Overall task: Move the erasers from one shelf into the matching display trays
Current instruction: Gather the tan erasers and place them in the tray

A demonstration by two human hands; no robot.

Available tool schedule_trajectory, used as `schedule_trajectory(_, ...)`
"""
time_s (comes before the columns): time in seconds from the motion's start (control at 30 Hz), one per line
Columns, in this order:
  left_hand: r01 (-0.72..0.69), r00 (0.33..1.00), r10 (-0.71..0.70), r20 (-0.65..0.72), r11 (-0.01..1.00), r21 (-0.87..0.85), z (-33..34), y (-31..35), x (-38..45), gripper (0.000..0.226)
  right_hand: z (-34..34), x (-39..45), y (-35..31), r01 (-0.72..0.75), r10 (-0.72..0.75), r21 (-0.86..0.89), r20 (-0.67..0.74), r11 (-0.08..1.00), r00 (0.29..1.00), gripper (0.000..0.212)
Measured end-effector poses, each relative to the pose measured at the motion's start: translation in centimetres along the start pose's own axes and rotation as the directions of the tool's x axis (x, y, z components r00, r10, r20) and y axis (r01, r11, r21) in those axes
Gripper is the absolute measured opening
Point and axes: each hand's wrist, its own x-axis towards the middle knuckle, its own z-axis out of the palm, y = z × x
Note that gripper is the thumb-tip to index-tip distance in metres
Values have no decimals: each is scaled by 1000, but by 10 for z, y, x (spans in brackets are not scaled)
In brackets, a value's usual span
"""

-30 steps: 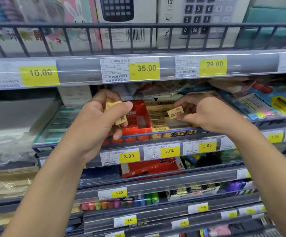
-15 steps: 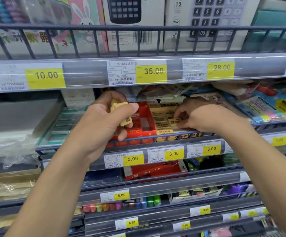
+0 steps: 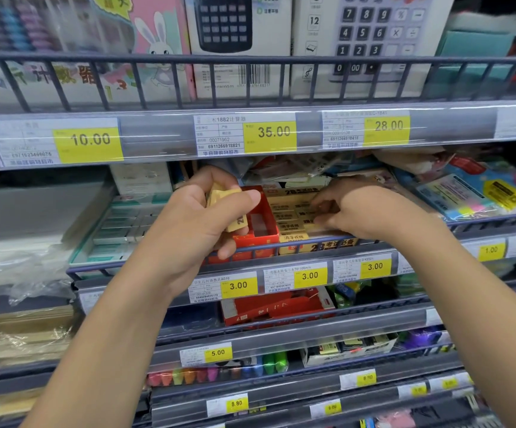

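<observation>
My left hand (image 3: pixel 194 220) grips a small stack of yellow erasers (image 3: pixel 238 223) in front of a red display tray (image 3: pixel 259 225) on the middle shelf. To the right of that tray stands a yellow display tray (image 3: pixel 287 208) filled with rows of yellow 2B erasers. My right hand (image 3: pixel 364 211) reaches down into the yellow tray, its curled fingertips on the erasers at the tray's right side. Whether those fingers pinch an eraser is hidden by the hand itself.
A wire rail (image 3: pixel 281 247) runs along the shelf front below both trays. Teal boxes (image 3: pixel 126 223) lie to the left, colourful packs (image 3: pixel 482 193) to the right. Calculator boxes (image 3: pixel 238 41) stand on the shelf above. Another red tray (image 3: pixel 269 307) sits one shelf lower.
My right hand held one yellow eraser above the yellow tray a second ago; it has moved down into the tray. My left hand has stayed in place with its stack.
</observation>
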Motion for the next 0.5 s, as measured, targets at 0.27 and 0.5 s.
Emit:
schedule_trajectory(0.27, 20, 1000, -19, 15, 997, -76, 16, -4, -2, 21, 5, -49, -59, 487, -271, 757, -405, 436, 873, 49)
schedule_trajectory(0.5, 44, 999, -42, 24, 994, -105, 24, -8, -3, 44, 20, -51, -80, 524, -147, 732, -516, 435, 844, 45)
